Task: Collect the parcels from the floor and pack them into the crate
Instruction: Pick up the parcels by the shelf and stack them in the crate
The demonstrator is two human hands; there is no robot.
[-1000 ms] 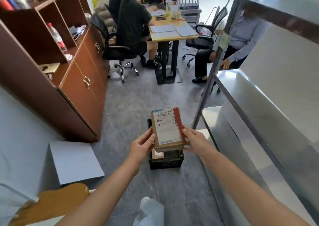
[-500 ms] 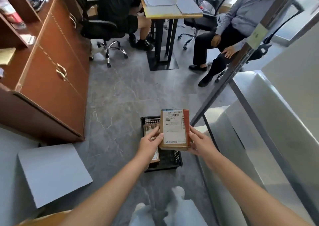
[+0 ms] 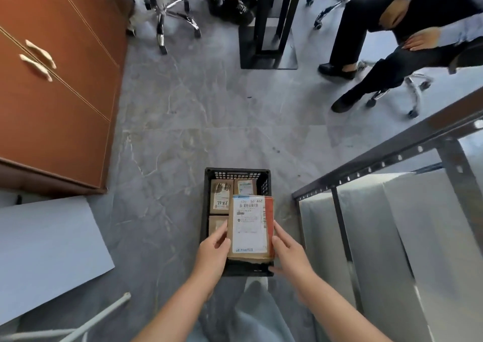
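Both hands — left hand (image 3: 213, 250), right hand (image 3: 288, 253) — grip the labelled parcel (image 3: 249, 228) by its sides, just above the black crate (image 3: 235, 174). Keep it level, lower into the free right side beside the packed parcels (image 3: 221, 196) — don't jam it.

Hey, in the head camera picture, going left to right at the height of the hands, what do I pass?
white sheet on the floor → left hand → parcel held between both hands → right hand → metal shelving rack
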